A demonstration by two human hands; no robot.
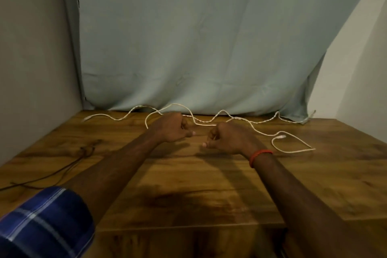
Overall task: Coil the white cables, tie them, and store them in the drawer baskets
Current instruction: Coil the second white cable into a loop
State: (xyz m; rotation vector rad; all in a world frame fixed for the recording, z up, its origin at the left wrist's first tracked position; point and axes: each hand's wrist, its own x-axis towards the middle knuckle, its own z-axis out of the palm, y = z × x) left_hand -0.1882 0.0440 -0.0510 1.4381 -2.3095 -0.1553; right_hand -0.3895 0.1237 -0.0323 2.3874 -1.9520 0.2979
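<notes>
Closest to me is the rolled blue checked sleeve (pixel 45 223) on the left arm. Both forearms stretch straight out from it, low over the wooden surface (pixel 209 184). The left hand (pixel 170 130) and right hand (pixel 227 139) sit knuckles up, near each other, thumbs pointing inward. The fingers (pixel 211 135) of each are curled into the palm. I cannot tell whether either pinches a strand or merely hovers above one.

The white cables (pixel 259 132) lie uncoiled in loose waves along the far edge, just beyond the hands, crossing one another behind the left hand and looping off to the right.

I'd say those crossings are the trouble: drawing in one strand could drag its neighbour and tighten a snarl. The far right end lies against the hem of the pale cloth (pixel 209 48) and might catch there. A dark cord (pixel 62 169) on the left could also get swept in. No drawer or basket shows.
</notes>
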